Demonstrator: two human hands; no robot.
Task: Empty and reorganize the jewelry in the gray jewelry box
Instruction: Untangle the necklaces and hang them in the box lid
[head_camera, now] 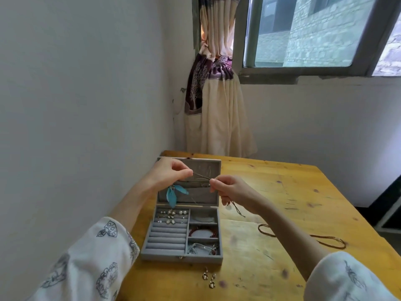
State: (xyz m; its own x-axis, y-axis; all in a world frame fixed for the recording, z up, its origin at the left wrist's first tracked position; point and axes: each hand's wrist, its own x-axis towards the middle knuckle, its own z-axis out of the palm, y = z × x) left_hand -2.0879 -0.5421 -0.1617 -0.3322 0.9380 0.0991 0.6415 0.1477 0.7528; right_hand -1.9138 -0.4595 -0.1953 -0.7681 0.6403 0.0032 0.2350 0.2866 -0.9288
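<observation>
The gray jewelry box (149, 250) stands open on the wooden table (282, 203), its lid upright. Above the lid, my left hand (171, 170) and my right hand (227, 187) each pinch an end of a thin chain (201, 177) stretched between them. A blue feather pendant (173, 193) dangles below my left hand, in front of the lid. A dark cord (237, 208) hangs from my right hand. Inside the box lie small earrings (171, 216) on the ring rolls, a red bracelet (202, 231) in the middle compartment and silver chains (201, 247) in the front one.
Gold earrings (209, 279) lie on the table just in front of the box. A brown cord necklace (325, 240) stretches across the table at the right. A wall runs close along the left; a curtain (217, 105) and window are behind the table.
</observation>
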